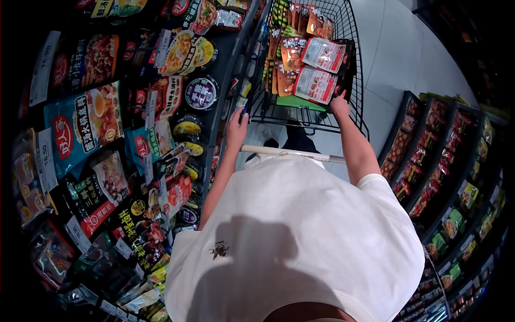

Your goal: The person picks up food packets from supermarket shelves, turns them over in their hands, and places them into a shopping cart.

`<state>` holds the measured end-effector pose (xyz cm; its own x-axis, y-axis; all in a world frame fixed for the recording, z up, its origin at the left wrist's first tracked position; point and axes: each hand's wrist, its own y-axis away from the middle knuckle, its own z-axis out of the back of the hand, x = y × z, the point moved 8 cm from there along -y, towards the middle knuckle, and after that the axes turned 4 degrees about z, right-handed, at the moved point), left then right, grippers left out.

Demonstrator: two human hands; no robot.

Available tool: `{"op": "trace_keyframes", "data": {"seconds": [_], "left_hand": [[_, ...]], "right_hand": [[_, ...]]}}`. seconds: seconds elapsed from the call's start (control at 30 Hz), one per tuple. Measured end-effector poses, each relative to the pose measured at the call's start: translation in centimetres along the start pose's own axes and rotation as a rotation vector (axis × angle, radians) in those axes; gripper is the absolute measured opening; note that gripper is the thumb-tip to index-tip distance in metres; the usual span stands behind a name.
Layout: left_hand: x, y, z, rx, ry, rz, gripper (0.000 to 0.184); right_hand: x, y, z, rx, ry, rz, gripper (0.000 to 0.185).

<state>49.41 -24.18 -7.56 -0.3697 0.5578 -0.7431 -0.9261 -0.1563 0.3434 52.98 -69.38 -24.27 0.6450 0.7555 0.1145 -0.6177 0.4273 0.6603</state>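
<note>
Brown and orange food pouches (291, 53) lie in a black wire shopping cart (360, 70). Two pouches with red and white backs, an upper one (324, 54) and a lower one (315, 85), lie at the right of the pile. My right hand (339, 105) is closed at the cart's near right part, beside the lower pouch; a bit of red shows at its fingertips. My left hand (236, 129) is closed at the cart's near left side, by the shelf edge, with a small dark blue thing at its fingers. What either hand grips is too small to tell.
Shelves of packaged food with price tags (45, 161) run close along the left. Round tubs (201, 93) stand near the shelf edge. A tiered rack of packets (426, 161) is at the right. A pale bar (289, 153) crosses before my white shirt, above the tiled floor (386, 48).
</note>
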Motion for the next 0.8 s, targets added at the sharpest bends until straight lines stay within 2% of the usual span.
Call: {"op": "trace_keyframes", "data": {"seconds": [0.13, 0.27, 0.3, 0.33, 0.4, 0.43, 0.53, 0.67, 0.73, 0.8], "left_hand": [[0.1, 0.1, 0.2, 0.002, 0.006, -0.004, 0.038], [0.5, -0.2, 0.0, 0.008, 0.033, -0.003, 0.039], [0.6, -0.3, -0.1, 0.006, 0.035, -0.015, 0.039], [0.7, -0.4, -0.1, 0.003, 0.037, -0.026, 0.039], [1.0, -0.6, -0.3, 0.001, 0.038, -0.036, 0.039], [1.1, -0.6, -0.3, 0.001, 0.037, -0.041, 0.039], [-0.5, -0.5, -0.1, -0.002, -0.002, -0.1, 0.04], [-4.4, -0.2, 0.4, 0.061, 0.041, -0.233, 0.047], [-6.8, 0.0, 0.6, 0.088, 0.013, -0.289, 0.054], [-9.3, 0.1, 1.0, 0.096, 0.026, -0.359, 0.057]], "right_hand": [[2.4, 2.3, 1.2, -0.019, -0.021, -0.005, 0.036], [4.4, -0.9, -1.4, -0.089, -0.237, 0.238, 0.043], [5.0, -2.2, -2.6, -0.106, -0.413, 0.333, 0.046], [7.6, 2.2, 0.8, -0.067, -0.559, 0.37, 0.046], [9.5, 1.9, 0.3, -0.103, -0.697, 0.473, 0.044], [11.2, 4.6, 1.6, -0.027, -0.917, 0.454, 0.043], [15.3, 10.9, 5.5, -0.054, -0.976, 0.571, 0.042], [18.3, 14.5, 5.2, 0.025, -1.076, 0.64, 0.039], [20.1, 17.5, 6.3, 0.041, -1.028, 0.693, 0.038], [21.7, 21.6, 7.9, 0.065, -1.098, 0.699, 0.047]]}}
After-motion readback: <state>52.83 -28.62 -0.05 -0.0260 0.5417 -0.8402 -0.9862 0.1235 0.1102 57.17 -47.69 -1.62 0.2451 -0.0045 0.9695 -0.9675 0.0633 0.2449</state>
